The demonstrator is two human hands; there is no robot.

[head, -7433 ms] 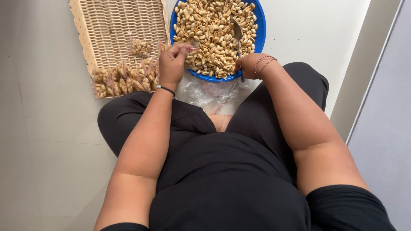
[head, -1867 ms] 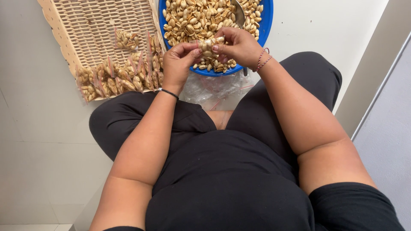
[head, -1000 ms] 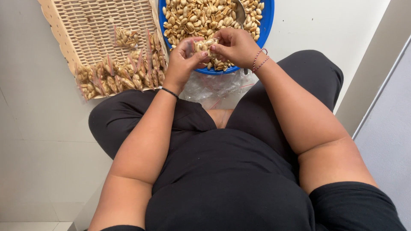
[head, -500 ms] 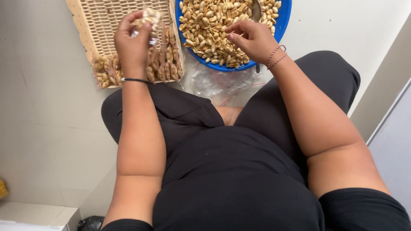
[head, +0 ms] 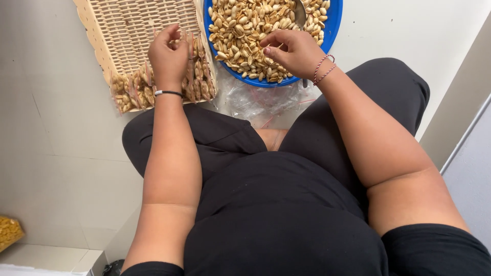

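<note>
Left hand [head: 168, 57]: your fingers curl, resting on packets at the woven tray's [head: 110, 61] near edge.
Right hand [head: 292, 51]: fingertips pinch peanuts in the blue bowl [head: 333, 23].
Progress: one row of filled packets [head: 134, 93]; bowl still heaped.

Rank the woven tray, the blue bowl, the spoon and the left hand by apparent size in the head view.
1. Woven tray and blue bowl: both cropped, too close to rank.
2. Left hand.
3. Spoon, mostly out of frame.

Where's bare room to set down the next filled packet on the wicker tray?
The upper wicker tray weave, above the left hand, is bare. Its near edge is crowded with peanut packets. The blue bowl is full, with the right hand over it.
</note>
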